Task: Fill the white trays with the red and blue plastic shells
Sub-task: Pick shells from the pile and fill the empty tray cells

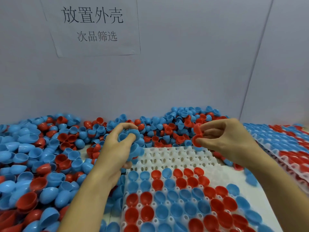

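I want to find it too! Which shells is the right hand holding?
Start at the white tray in the middle and go to its far right corner. Just above it, the right hand pinches red shells. Unlike the loose pile behind, they are lifted up in the fingertips.

Even, soft light with a cool bluish cast; no hard shadows, only faint shading under the forearms. Small white glints on the glossy shells (43, 168) at left. Wide-angle bending shows in the slanted wall seam (255, 59) and stretched lower corners; overall slightly soft, the near edge smeared.
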Available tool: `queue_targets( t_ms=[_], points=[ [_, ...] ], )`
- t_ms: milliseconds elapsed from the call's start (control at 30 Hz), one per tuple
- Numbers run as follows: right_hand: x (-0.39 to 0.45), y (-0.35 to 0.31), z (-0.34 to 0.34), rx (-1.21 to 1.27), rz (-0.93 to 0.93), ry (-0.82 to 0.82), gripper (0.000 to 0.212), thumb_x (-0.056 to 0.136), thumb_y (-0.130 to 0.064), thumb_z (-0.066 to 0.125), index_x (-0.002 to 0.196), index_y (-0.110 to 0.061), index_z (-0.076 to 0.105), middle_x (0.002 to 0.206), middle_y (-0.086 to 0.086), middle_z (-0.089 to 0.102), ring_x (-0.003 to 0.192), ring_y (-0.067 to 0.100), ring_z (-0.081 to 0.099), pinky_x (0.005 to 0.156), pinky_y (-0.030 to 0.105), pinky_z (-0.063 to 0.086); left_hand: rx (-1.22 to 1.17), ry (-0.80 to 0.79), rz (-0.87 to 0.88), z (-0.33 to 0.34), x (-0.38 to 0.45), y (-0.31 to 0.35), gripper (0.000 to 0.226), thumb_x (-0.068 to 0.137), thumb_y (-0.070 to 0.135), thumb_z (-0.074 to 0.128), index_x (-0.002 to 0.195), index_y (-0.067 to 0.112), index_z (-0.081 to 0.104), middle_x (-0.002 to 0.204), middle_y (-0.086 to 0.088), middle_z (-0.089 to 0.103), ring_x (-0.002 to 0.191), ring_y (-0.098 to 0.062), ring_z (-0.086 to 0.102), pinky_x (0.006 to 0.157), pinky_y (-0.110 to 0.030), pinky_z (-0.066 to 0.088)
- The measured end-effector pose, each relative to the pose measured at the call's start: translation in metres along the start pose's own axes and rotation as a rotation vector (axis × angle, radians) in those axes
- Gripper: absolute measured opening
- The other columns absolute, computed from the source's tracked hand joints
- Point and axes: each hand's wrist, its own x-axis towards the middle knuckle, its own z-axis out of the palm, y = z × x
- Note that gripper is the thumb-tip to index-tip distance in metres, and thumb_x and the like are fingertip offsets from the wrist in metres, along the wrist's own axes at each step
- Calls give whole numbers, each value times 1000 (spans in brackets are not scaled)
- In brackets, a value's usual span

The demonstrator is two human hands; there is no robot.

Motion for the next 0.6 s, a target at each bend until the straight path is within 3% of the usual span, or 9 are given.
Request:
queue_targets(
  t_ms=[100, 267, 333, 467, 600],
  points=[
    [-2, 18, -13, -246, 39, -96, 21, 76, -17, 84, 88, -31, 73, 69, -25, 69, 70, -9, 68, 54, 6, 49, -2, 3, -3, 1, -2, 2, 26, 99, 15, 58, 87, 36, 68, 102, -5, 63, 41, -2, 47, 36, -20, 31],
    [-3, 47, -14, -568, 60, -298, 16, 83, -12, 77, 79, -28, 77, 54, -28, 60, 60, -14, 61, 52, 5, 45, 3, 4, -17, 3, -4, 4, 25, 99, 16, 59, 88, 35, 68, 105, -4, 63, 59, -10, 49, 37, -20, 32],
    [-1, 58, -11, -649, 64, -332, 11, 84, -16, 77, 92, -24, 80, 64, -27, 60, 68, -15, 61, 54, 4, 45, -4, -1, -19, 3, -4, 4, 24, 98, 16, 59, 88, 35, 68, 103, -4, 63, 52, -6, 50, 37, -21, 31],
    [1, 72, 1, -800, 67, -384, 20, 86, -24, 75, 105, -26, 78, 103, -17, 69, 83, 2, 62, 72, 19, 56, -19, -12, -26, 4, -3, 4, 23, 99, 15, 58, 88, 33, 68, 101, -5, 64, 44, -3, 48, 36, -21, 30],
    [-3, 71, 4, -900, 79, -442, 21, 86, -28, 74, 106, -31, 76, 105, -19, 61, 92, 8, 61, 77, 29, 59, -34, -17, -37, 4, -4, 5, 20, 99, 15, 58, 92, 31, 68, 103, -8, 64, 46, -5, 49, 36, -21, 30]
  ],
)
